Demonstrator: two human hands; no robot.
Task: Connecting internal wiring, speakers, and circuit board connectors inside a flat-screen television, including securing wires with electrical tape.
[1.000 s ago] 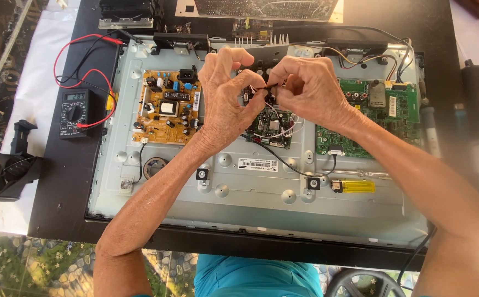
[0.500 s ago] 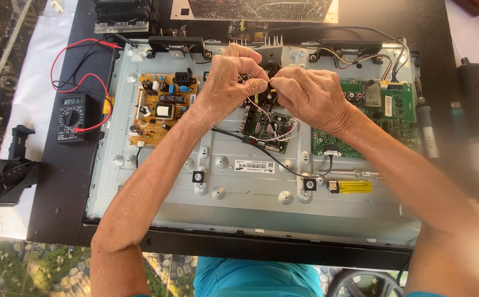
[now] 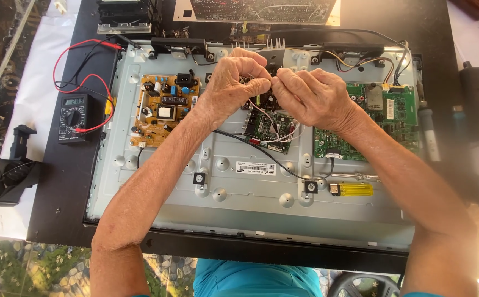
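Note:
An opened flat-screen television lies back-up, its grey metal chassis [image 3: 250,203] bare. My left hand [image 3: 234,82] and my right hand [image 3: 311,96] meet above the small green circuit board [image 3: 267,129] in the middle, fingertips pinched together on a thin wire bundle [image 3: 269,118] that rises from that board. A black cable [image 3: 261,154] runs from under my left wrist across the chassis. A tan power board [image 3: 162,110] sits to the left and a green main board [image 3: 385,118] to the right, partly hidden by my right wrist.
A black multimeter [image 3: 74,116] with red and black leads [image 3: 63,60] lies on the left of the black table. A yellow-handled screwdriver [image 3: 352,189] rests on the chassis. A dark tool [image 3: 8,176] sits far left, a black box [image 3: 478,104] far right.
Both hands have shifted slightly up and left over the middle board, still pinching the wires. The fingers have drawn closer together.

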